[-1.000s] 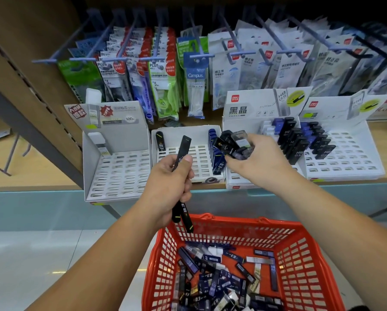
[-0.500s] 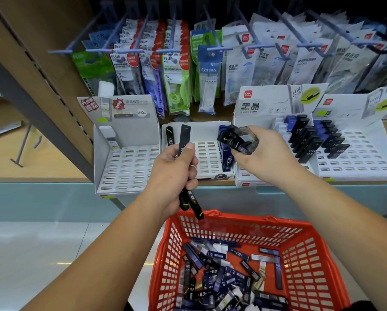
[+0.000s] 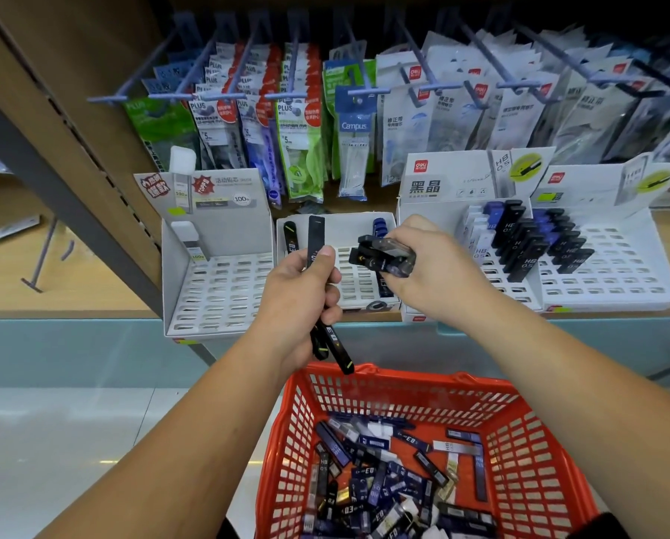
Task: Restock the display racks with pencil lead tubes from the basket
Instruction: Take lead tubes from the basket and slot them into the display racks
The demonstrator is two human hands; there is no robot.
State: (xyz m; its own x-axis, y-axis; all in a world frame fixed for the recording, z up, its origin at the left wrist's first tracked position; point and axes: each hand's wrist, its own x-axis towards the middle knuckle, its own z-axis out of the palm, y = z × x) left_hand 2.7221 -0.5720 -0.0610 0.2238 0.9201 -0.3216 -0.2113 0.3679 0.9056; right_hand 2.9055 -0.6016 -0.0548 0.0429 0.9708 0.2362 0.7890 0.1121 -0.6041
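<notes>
Shifted left toward the left hand, the right hand grips a bundle of tubes, their count hidden in the fist; the left grip holds a few black tubes before the middle rack, and the basket, cut off below, holds a heap.

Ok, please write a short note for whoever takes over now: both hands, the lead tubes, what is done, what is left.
Left hand: grips a few slim black lead tubes before the small white middle rack.
Right hand: grips a bunch of dark and clear tubes.
Red plastic basket: many loose tubes inside.
Done: the two white racks on the right are partly filled with black and blue tubes.
To do: middle rack nearly bare; white left rack holds one white-capped tube.
</notes>
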